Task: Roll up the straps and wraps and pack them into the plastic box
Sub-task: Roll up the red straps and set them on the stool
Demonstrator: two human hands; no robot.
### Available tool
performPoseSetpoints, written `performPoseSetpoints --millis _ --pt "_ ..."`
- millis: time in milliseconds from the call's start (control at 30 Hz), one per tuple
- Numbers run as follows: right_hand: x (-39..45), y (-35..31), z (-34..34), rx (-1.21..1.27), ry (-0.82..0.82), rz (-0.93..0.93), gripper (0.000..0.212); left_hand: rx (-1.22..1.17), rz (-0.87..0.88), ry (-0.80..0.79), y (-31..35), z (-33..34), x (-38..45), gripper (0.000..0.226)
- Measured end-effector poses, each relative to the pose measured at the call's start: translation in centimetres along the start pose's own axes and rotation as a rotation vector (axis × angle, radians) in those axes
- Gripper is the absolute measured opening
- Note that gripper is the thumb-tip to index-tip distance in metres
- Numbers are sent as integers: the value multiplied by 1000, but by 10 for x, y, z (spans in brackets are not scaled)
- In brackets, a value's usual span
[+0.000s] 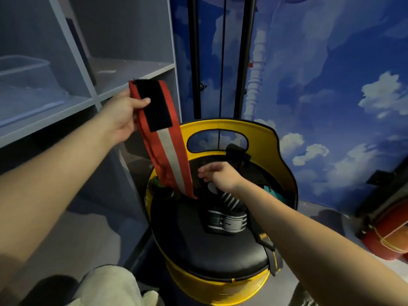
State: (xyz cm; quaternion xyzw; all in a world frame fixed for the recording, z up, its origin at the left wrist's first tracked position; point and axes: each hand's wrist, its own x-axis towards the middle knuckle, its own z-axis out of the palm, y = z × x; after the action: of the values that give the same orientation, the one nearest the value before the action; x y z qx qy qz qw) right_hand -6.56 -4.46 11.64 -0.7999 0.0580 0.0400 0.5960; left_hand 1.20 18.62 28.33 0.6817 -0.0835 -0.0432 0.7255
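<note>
Yellow barrel seat [284,173] holding wraps | left hand [122,115] pinching red wrap [164,149], hanging | right hand [218,175] reaching, fingers loosely apart

A blue wall mural of white clouds [331,85] fills the right. Grey open shelving [92,93] stands left, two black vertical poles [194,62] between them, over grey floor [92,235].

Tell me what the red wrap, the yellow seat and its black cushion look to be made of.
Red wrap: woven elastic fabric by its ribbed, limp drape, with a pale centre stripe and a matte black, felt-like patch, probably hook-and-loop.
Yellow seat: a hard, glossy painted shell, likely metal, possibly plastic; its rim shows sharp highlights.
Black cushion: smooth, faintly shiny padding, probably vinyl or faux leather.
</note>
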Motion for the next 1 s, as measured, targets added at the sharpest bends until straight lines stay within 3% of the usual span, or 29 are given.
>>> performPoseSetpoints --millis 100,300,633,867,1000 --pt "7 27 4 -219 -55 2 27 -38 -18 1 10 2 -1 45" --pt "21 53 22 -430 -117 -12 42 -96 -74 25 16 8 -6 33" --pt "45 62 49 -499 -190 -129 61 -186 -101 -5 12 7 1 14" --pt "57 65 58 -575 -77 -110 27 -258 -96 -33 4 -8 14 23" --pt "59 69 58 -549 -81 -129 31 -274 -101 -74 -1 -11 16 25"
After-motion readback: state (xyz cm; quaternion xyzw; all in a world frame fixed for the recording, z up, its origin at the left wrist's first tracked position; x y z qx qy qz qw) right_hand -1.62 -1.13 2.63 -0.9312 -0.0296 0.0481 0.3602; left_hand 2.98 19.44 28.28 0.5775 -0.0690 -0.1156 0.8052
